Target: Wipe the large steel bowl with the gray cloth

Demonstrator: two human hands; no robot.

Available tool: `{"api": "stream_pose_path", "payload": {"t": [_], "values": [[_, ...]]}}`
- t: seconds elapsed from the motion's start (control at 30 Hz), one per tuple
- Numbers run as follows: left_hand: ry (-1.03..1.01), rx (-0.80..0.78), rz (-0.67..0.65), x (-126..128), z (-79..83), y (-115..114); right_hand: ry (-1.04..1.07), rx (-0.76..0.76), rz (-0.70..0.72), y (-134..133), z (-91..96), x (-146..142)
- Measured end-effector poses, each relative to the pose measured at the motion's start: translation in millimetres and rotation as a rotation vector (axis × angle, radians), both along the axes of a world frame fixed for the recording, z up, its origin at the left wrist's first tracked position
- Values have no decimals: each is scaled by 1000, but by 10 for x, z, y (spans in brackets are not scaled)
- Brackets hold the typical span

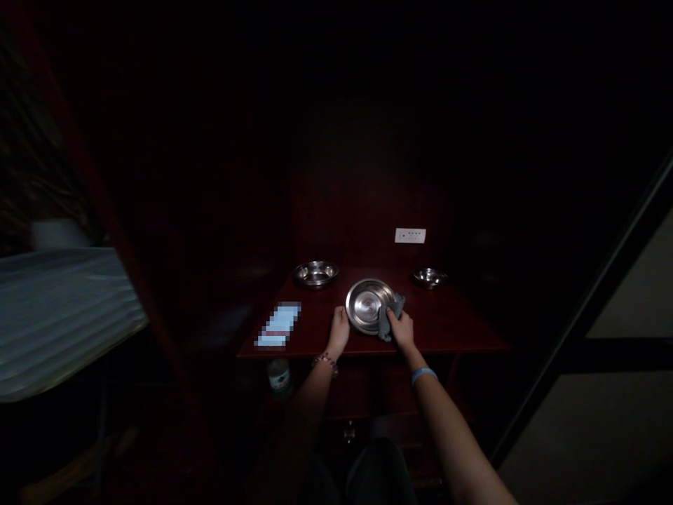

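A shiny steel bowl [364, 306] is tilted toward me above the front of a dark red shelf [446, 330]. My left hand [339, 326] is closed on its left rim, a beaded bracelet round the wrist. In my right hand [402, 330] is a grey cloth [386, 326], pressed against the right side of the bowl and over its rim. My right wrist wears a light blue band. Whether the bowl's underside touches the shelf I cannot tell.
Another steel bowl [316, 274] stands at the back left, a smaller one [430, 278] at the back right. A bright pixelated rectangle [278, 325] lies front left. A white socket panel [410, 236] is on the back wall. Below the shelf stands a jar [279, 377].
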State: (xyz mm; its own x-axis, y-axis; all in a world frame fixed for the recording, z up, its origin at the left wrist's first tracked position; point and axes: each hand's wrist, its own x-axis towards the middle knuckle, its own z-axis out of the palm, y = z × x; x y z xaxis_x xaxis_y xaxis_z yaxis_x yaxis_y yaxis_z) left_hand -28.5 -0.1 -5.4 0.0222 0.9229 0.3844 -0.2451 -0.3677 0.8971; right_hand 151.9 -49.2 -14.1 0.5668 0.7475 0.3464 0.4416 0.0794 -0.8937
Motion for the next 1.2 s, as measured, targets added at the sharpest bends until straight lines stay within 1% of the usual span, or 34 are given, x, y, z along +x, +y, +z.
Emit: {"api": "stream_pose_path", "payload": {"t": [0.13,0.33,0.53,0.67,0.93,1.2], "values": [[11,-45,28,4,10,3,0,-4,1,3,5,-5],[77,-55,72,-4,10,26,-3,-3,-1,-9,24,-23],[79,-46,67,2,-64,87,-2,0,-2,-30,46,-38],[84,-33,42,0,-103,114,-6,0,1,-34,44,-38],[84,-43,48,0,-100,122,-1,10,-4,-44,53,-47],[74,-55,26,-2,-130,130,13,17,7,-32,49,-43]]}}
